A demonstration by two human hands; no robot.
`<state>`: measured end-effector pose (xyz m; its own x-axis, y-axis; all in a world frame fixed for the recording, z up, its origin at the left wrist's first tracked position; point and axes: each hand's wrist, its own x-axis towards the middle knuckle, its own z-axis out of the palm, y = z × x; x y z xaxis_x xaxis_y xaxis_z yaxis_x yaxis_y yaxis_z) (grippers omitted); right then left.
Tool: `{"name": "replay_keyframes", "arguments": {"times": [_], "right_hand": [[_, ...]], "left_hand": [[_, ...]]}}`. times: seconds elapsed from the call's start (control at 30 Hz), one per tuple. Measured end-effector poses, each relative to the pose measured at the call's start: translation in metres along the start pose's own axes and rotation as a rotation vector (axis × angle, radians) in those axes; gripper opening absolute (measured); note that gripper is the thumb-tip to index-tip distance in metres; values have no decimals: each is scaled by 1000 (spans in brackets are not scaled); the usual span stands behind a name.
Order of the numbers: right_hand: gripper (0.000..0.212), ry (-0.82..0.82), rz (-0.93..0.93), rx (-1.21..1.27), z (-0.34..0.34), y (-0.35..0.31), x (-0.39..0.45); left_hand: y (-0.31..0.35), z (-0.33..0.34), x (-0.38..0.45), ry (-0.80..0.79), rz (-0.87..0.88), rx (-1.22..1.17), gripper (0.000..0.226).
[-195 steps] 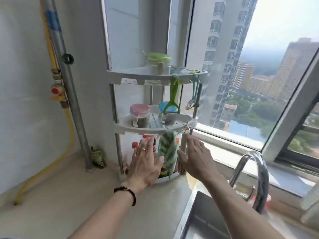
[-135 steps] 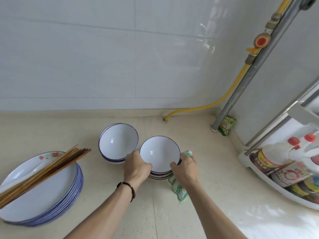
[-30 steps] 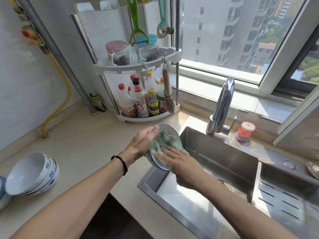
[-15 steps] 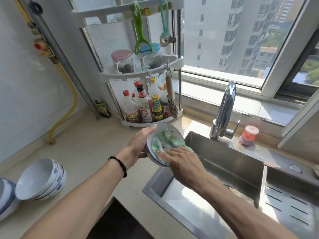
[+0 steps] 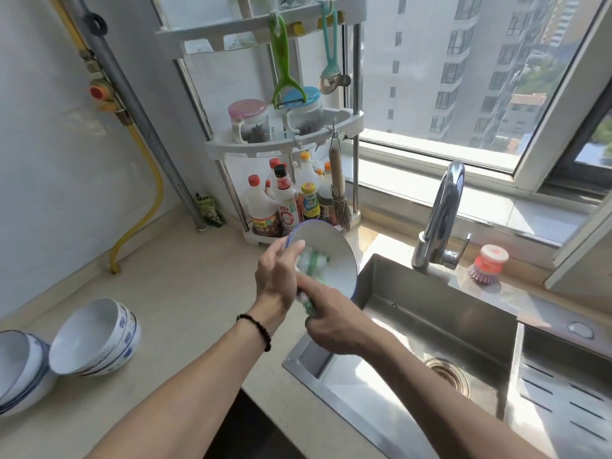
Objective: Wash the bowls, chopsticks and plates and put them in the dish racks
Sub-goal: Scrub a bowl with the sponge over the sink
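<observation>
Worktop, sink and corner shelf

The sink (image 5: 430, 326) sits right of the worktop (image 5: 165, 293), the tap (image 5: 440, 220) behind it. Two stacks of bowls (image 5: 96, 336) rest at the worktop's left. The corner shelf (image 5: 284, 144) stands behind, bottles (image 5: 284, 203) on its bottom tier. A brush (image 5: 486, 263) lies right of the tap.

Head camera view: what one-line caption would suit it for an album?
Left hand tilts a white bowl beside the sink while the right hand scrubs with a green cloth.
</observation>
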<state>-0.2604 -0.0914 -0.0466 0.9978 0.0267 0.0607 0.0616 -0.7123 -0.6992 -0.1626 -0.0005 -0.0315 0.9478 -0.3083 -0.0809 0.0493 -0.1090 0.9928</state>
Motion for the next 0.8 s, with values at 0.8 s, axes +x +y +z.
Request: {"name": "replay_keyframes", "arguments": {"times": [0.8], "right_hand": [[71, 47, -328, -522, 8, 46, -13]], "left_hand": [[25, -35, 10, -378, -363, 363, 61]]}}
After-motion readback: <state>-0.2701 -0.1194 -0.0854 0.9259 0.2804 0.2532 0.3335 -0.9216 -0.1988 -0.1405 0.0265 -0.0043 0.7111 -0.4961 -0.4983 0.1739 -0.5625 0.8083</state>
